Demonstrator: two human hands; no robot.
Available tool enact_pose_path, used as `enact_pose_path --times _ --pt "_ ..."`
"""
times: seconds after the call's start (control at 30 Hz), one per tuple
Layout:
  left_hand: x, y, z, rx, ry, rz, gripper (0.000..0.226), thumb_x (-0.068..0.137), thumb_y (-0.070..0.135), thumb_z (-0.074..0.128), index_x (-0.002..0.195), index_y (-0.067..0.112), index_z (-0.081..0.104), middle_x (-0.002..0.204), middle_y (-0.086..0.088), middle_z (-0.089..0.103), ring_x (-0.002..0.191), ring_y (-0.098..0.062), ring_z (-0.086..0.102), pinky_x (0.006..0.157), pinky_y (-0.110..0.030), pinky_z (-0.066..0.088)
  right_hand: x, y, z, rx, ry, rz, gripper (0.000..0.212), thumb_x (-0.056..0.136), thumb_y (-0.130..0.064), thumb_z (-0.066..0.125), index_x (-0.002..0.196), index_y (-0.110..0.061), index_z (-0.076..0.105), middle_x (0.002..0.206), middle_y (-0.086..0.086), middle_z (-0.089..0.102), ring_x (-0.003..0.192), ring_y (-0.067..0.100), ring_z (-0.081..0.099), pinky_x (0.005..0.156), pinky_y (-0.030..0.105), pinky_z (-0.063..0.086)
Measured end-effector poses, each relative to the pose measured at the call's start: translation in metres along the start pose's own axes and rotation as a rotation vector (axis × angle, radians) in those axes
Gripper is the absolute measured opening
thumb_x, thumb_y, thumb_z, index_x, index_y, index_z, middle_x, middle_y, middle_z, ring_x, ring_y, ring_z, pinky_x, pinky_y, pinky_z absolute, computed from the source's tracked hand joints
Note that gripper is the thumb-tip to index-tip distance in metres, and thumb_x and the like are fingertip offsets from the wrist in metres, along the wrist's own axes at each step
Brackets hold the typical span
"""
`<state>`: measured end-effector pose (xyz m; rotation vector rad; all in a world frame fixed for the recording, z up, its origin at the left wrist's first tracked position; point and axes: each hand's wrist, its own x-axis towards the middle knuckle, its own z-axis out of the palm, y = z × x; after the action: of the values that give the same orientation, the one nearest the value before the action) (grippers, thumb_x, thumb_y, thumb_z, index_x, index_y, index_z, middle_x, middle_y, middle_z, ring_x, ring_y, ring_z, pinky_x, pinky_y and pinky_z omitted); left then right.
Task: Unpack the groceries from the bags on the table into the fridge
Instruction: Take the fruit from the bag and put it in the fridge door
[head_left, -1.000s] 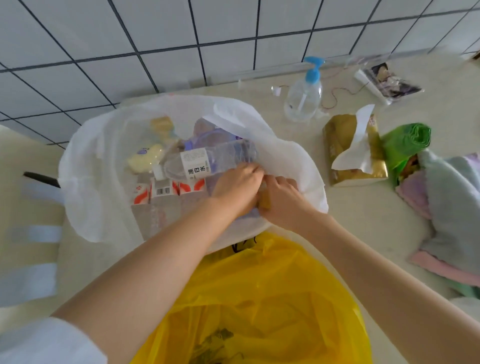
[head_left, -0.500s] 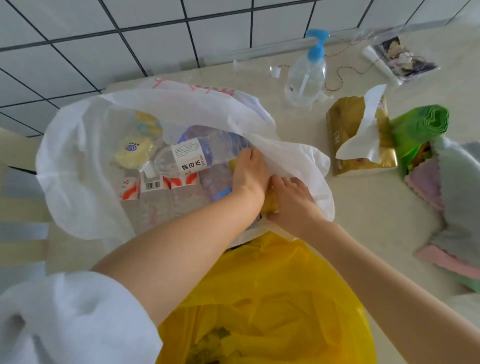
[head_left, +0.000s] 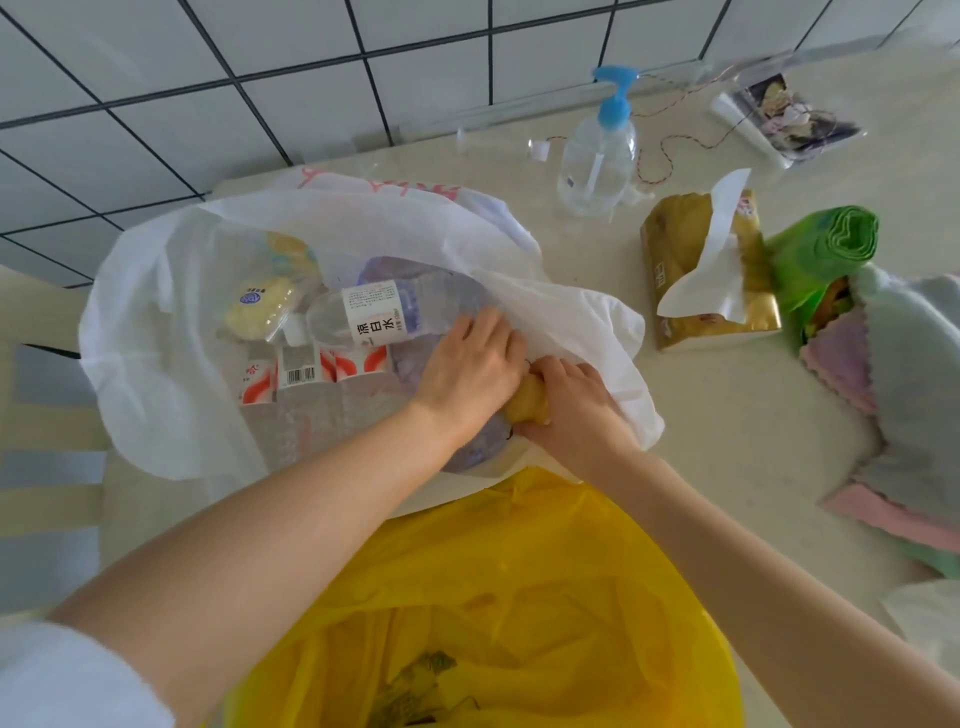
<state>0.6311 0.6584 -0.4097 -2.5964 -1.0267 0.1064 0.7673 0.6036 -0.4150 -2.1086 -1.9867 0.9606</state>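
Table (head_left: 727, 415), white bag (head_left: 171, 395): yellowish item (head_left: 530, 402) half-hidden between hands.

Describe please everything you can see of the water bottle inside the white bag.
The water bottle is clear plastic, with a white label printed in dark characters and a white cap. It lies on its side in the open white bag, cap toward the left, across the tops of the red-and-white cartons. The left hand hides its far end, so I cannot tell whether they touch.

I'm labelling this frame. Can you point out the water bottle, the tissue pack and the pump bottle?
water bottle (head_left: 370, 318), head view, on its white label.
tissue pack (head_left: 675, 249), head view, on its gold wrapper.
pump bottle (head_left: 597, 166), head view, on its clear body.
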Motion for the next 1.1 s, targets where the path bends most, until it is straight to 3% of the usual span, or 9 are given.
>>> enact_pose_path --times 0.1,0.23,0.33,0.43,0.57,0.67,0.8,0.97,1.1 --pt "-0.027 0.002 0.0 -0.205 0.109 -0.206 0.028 0.08 0.015 0.073 0.105 0.007 0.064 0.1 -0.011 0.066 0.091 -0.031 0.057 0.075 -0.038 0.047 -0.014 -0.004 -0.002 0.026 0.098 -0.032 0.051 0.075 -0.029 0.075 0.116 -0.019 0.047 0.115 -0.001 0.052 0.111 0.019 0.046 0.086 0.029 0.04" --pt "-0.058 0.008 -0.027 -0.605 0.174 -0.452 0.052 0.085 0.03 0.066 0.127 0.002 0.054 0.125 -0.017 0.056 0.115 -0.034 0.054 0.096 -0.04 0.047 -0.038 -0.016 -0.003 0.105 0.168 -0.082 0.055 0.07 -0.02 0.078 0.116 -0.016 0.048 0.112 0.003 0.05 0.103 0.021 0.046 0.075 0.024 0.032" --pt "-0.079 0.012 -0.054 -0.868 0.249 -0.562 0.055 0.09 0.036 0.055 0.133 0.003 0.048 0.134 -0.015 0.048 0.123 -0.024 0.049 0.097 -0.023 0.042 -0.061 -0.029 -0.009 0.215 0.198 -0.092 0.057 0.068 -0.011 0.079 0.117 -0.015 0.049 0.11 0.005 0.045 0.092 0.023 0.049 0.068 0.021 0.032" --pt "-0.103 0.02 -0.079 -1.066 0.326 -0.664 0.055 0.089 0.035 0.062 0.134 0.005 0.048 0.134 -0.01 0.046 0.117 -0.003 0.044 0.095 -0.006 0.037 -0.09 -0.041 -0.014 0.361 0.243 -0.105 0.058 0.067 -0.004 0.079 0.117 -0.014 0.051 0.11 0.004 0.041 0.091 0.018 0.046 0.066 0.008 0.035" --pt "-0.149 0.041 -0.113 -1.311 0.354 -0.812 0.053 0.083 0.031 0.07 0.131 0.015 0.053 0.125 0.002 0.051 0.111 -0.001 0.054 0.087 -0.022 0.053 -0.144 -0.059 -0.014 0.47 0.358 -0.077 0.059 0.066 -0.002 0.079 0.117 -0.015 0.051 0.107 -0.001 0.04 0.086 0.01 0.043 0.068 -0.005 0.032" --pt "-0.184 0.059 -0.132 -1.388 0.352 -0.873 0.049 0.079 0.022 0.079 0.124 0.019 0.058 0.119 0.003 0.057 0.106 -0.01 0.059 0.084 -0.026 0.054 -0.179 -0.068 -0.006 0.503 0.391 -0.082 0.062 0.063 -0.002 0.081 0.117 -0.017 0.052 0.109 -0.002 0.047 0.088 0.005 0.044 0.073 0.004 0.038" --pt "-0.239 0.081 -0.161 -1.575 0.349 -1.022 0.043 0.075 0.012 0.081 0.114 0.023 0.064 0.108 0.003 0.067 0.09 -0.005 0.065 0.072 -0.015 0.051 -0.238 -0.084 0.023 0.55 0.376 -0.079 0.066 0.061 -0.005 0.083 0.117 -0.025 0.053 0.112 -0.004 0.053 0.093 0.009 0.053 0.077 0.034 0.054" --pt "-0.31 0.093 -0.176 -1.924 0.36 -1.142 0.033 0.072 0.029 0.076 0.103 0.02 0.068 0.095 0.004 0.071 0.09 -0.01 0.067 0.076 -0.033 0.057 -0.311 -0.102 0.066 0.631 0.355 0.014 0.065 0.06 -0.02 0.088 0.111 -0.036 0.051 0.111 -0.005 0.056 0.097 0.018 0.059 0.079 0.045 0.055" --pt "-0.364 0.116 -0.188 -2.151 0.367 -1.261 0.008 0.092 0.012 0.058 0.098 0.011 0.065 0.092 -0.001 0.069 0.092 -0.019 0.065 0.075 -0.037 0.056 -0.375 -0.118 0.103 0.803 0.344 0.129 0.061 0.061 -0.028 0.089 0.111 -0.033 0.053 0.107 -0.006 0.058 0.095 0.02 0.062 0.075 0.047 0.056"
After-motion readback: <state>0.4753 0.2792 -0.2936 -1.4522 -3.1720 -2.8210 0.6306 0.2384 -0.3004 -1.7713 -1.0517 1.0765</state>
